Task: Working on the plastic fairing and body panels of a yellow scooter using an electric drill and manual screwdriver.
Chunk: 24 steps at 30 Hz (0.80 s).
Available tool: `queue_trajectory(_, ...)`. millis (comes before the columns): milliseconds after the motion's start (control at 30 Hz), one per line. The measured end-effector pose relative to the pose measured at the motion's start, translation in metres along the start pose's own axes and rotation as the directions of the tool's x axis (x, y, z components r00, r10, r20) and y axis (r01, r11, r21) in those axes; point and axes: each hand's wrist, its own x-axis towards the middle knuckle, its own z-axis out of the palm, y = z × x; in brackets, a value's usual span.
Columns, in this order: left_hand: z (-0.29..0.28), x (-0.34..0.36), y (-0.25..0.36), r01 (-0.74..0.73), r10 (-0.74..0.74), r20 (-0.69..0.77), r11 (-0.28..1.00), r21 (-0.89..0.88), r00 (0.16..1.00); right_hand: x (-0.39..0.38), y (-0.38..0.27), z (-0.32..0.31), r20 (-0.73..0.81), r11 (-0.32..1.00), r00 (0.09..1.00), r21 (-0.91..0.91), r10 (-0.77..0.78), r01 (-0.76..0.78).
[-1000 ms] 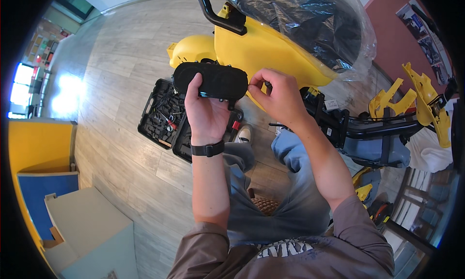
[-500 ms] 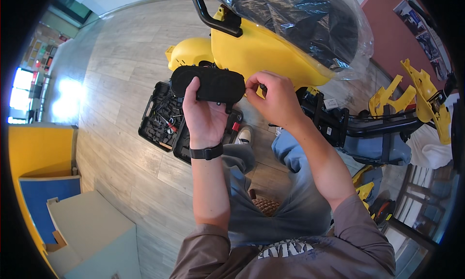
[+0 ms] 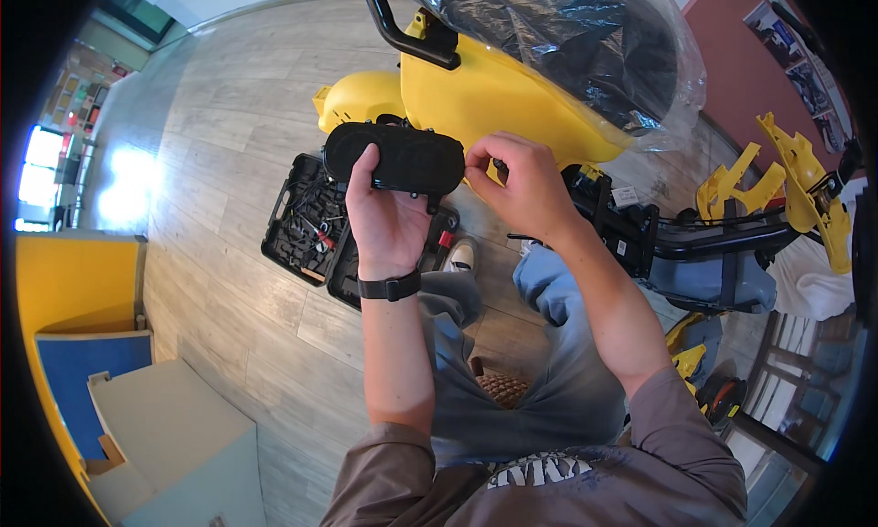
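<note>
My left hand (image 3: 389, 221), a dark band on its wrist, holds up a black, rounded oblong instrument panel (image 3: 398, 159) from below. The thumb lies over its face and the other fingers are hidden behind. At the panel's right end my right hand (image 3: 519, 181) is closed in a pinch, thumb and forefinger tips at the edge. A small dark object (image 3: 500, 167) shows among its curled fingers; its kind cannot be made out. Short tabs stick out from the panel's lower edge.
Behind the panel stands a yellow scooter body (image 3: 512, 97) with a black grab bar (image 3: 389, 24) and a plastic-wrapped seat (image 3: 567, 42). An open tool case (image 3: 297, 221) lies on the floor. Yellow panels (image 3: 741, 184) and a black frame (image 3: 704, 244) are at right, a grey cabinet (image 3: 183, 426) at lower left.
The panel has tipped slightly, so its face now looks glossier, and it has shifted a touch to the right. Both hands keep almost the same places.
</note>
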Motion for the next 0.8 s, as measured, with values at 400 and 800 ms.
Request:
queue_trajectory(400,0.004,-0.003,0.002,0.042,-0.042,0.010,0.999,-0.035,0.999,0.002,0.019,-0.021,-0.436,0.997,0.900,0.079,0.015,0.022)
queue_trajectory(800,0.000,0.001,-0.001,0.005,-0.003,-0.038,0.999,0.042,0.999,-0.004,0.002,-0.009,-0.446,0.985,0.891,0.094,-0.088,0.144)
